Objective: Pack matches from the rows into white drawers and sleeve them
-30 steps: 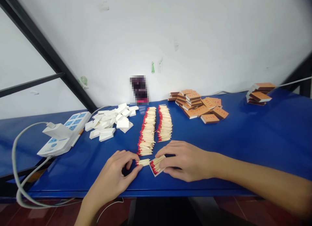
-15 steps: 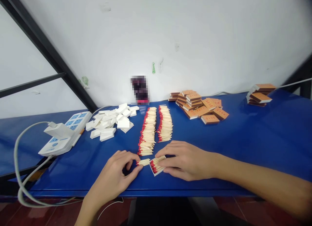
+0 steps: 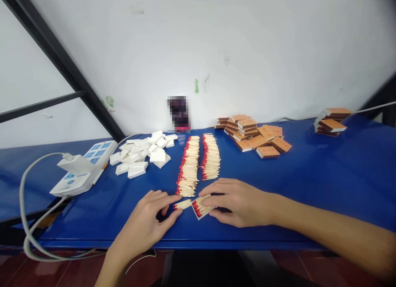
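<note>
My right hand (image 3: 236, 202) grips a small white matchbox tray (image 3: 202, 215) with red-headed matches lying in it. Its fingers rest over the tray's right end and hide that part. Just left of the tray, a few loose matches (image 3: 183, 204) lie on the table. My left hand (image 3: 151, 217) is around them, with thumb and index finger apart. The index fingertip is at the near end of a long row of matches (image 3: 188, 167); whether it touches them I cannot tell. A second, shorter row of matches (image 3: 210, 157) lies to the right of the first.
On the blue table (image 3: 309, 188) sits a heap of white trays (image 3: 134, 153) at left. Orange matchboxes (image 3: 256, 136) are piled at the back, with another stack (image 3: 332, 122) far right. A power strip (image 3: 72, 184) with a plug and cable occupies the left. A pixelated object (image 3: 178, 114) leans against the wall.
My left index finger has lifted off the few loose matches and moved up to the row's near end, widening the gap from the thumb. My right hand still holds the tray.
</note>
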